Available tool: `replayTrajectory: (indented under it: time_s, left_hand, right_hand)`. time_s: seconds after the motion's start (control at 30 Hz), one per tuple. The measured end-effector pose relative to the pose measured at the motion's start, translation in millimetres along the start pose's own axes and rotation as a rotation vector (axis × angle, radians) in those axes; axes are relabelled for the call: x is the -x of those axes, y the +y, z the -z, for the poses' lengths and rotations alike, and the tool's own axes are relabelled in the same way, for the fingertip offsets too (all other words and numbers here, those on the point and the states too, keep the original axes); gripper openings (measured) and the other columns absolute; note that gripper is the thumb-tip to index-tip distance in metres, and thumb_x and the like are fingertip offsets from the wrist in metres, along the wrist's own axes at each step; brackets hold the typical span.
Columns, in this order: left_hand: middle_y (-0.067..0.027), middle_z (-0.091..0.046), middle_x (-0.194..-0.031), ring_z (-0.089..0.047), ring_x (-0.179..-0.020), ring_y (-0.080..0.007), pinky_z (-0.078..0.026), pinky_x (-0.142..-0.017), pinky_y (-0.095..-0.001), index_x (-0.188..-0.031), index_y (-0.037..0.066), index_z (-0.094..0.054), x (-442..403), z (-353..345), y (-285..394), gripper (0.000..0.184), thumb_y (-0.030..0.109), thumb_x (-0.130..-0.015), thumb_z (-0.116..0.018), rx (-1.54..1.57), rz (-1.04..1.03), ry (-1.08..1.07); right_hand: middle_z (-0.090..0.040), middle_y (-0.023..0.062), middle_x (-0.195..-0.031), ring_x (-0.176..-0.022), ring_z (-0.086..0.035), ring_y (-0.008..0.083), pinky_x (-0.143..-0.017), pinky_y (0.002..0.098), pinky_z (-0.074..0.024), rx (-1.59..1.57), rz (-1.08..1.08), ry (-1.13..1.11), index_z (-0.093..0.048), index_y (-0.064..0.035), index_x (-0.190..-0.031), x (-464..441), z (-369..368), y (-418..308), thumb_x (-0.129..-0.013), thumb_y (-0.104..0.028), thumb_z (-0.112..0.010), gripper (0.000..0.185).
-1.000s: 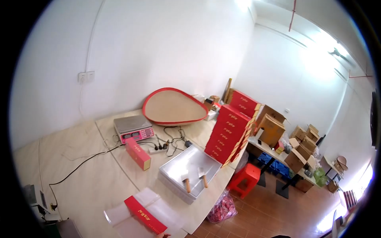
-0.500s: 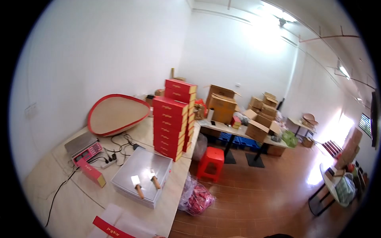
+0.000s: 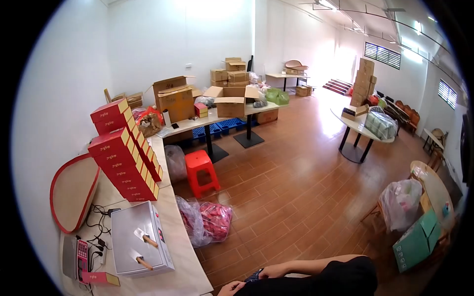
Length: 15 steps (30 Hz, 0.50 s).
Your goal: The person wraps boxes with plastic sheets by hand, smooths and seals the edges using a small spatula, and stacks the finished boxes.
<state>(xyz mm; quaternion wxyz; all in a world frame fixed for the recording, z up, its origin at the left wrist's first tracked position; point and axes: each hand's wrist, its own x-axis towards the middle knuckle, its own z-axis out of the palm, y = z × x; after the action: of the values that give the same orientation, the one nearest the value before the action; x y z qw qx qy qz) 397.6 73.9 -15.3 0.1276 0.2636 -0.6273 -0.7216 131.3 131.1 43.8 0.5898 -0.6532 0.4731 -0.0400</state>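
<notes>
At the bottom edge, my left hand (image 3: pixel 231 289) shows only in part, its fingers mostly cut off by the frame. A dark patterned band (image 3: pixel 254 276) lies just beside it, at the wrist. My right hand (image 3: pixel 270 272) reaches in from the right on a bare forearm and touches this band, its fingers curled in; what they hold cannot be made out. Left of the hands stands a silver metal box (image 3: pixel 133 237) with two wooden-handled scrapers (image 3: pixel 144 263) on top. A small red box (image 3: pixel 98 278) lies by the pink scale (image 3: pixel 81 254).
Stacked red boxes (image 3: pixel 121 160) and a red-rimmed tray (image 3: pixel 74 192) are at the left. A red stool (image 3: pixel 200 170) and a plastic bag of red items (image 3: pixel 215 222) stand on the floor. Cartons (image 3: pixel 175 101) sit on a back table. A green box (image 3: pixel 417 241) is at the right.
The view has swung right, so the worktable has shifted left and more of the room shows. The red strip and clear sheet are out of view; both my hands show at the bottom.
</notes>
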Motion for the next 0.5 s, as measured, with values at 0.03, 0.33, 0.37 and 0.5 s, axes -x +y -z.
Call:
replayTrajectory:
  time_s: [0.03,0.33,0.37,0.5]
  left_hand:
    - [-0.0063,-0.067,-0.106,-0.058,-0.104,-0.015,-0.046,-0.094,-0.0311,-0.113,0.002,-0.065,1.7,0.7,-6.0,0.024,0.018,-0.095,-0.062,-0.042,-0.002,0.002]
    - [-0.0051,-0.065,-0.102,-0.059,-0.094,-0.013,-0.049,-0.084,-0.0273,-0.112,0.002,-0.062,-6.2,0.4,-26.8,0.022,0.004,-0.09,-0.062,0.065,-0.141,-0.095]
    - [-0.0045,-0.065,-0.102,-0.059,-0.094,-0.013,-0.049,-0.084,-0.0273,-0.112,0.002,-0.062,-6.1,-0.6,-22.0,0.023,0.004,-0.09,-0.062,0.084,-0.116,-0.107]
    - [-0.0027,-0.065,-0.103,-0.059,-0.095,-0.011,-0.049,-0.083,-0.0267,-0.115,0.003,-0.063,-6.8,1.1,-23.0,0.023,0.01,-0.093,-0.063,0.185,-0.039,-0.151]
  right_hand:
    - [-0.069,0.0147,-0.086,-0.082,-0.064,0.0235,-0.073,0.039,-0.0479,0.031,0.055,0.049,-0.065,0.0002,-0.093,0.9,-3.7,-0.3,-0.087,-0.027,-0.064,0.028]
    - [-0.069,0.0228,-0.095,-0.091,-0.066,0.0379,-0.079,0.0454,-0.0486,0.127,-0.006,0.05,-0.066,-0.0009,-0.096,13.1,-3.8,-38.1,-0.087,-0.024,-0.059,0.025]
    - [-0.069,0.0228,-0.095,-0.091,-0.066,0.0379,-0.079,0.0454,-0.0486,0.129,-0.01,0.047,-0.066,-0.0009,-0.096,12.9,-2.5,-37.5,-0.087,-0.024,-0.059,0.025]
    - [-0.067,0.0257,-0.098,-0.094,-0.065,0.04,-0.081,0.0469,-0.0483,0.198,-0.008,-0.04,-0.065,-0.0001,-0.1,15.6,4.0,-35.8,-0.089,-0.026,-0.056,0.029]
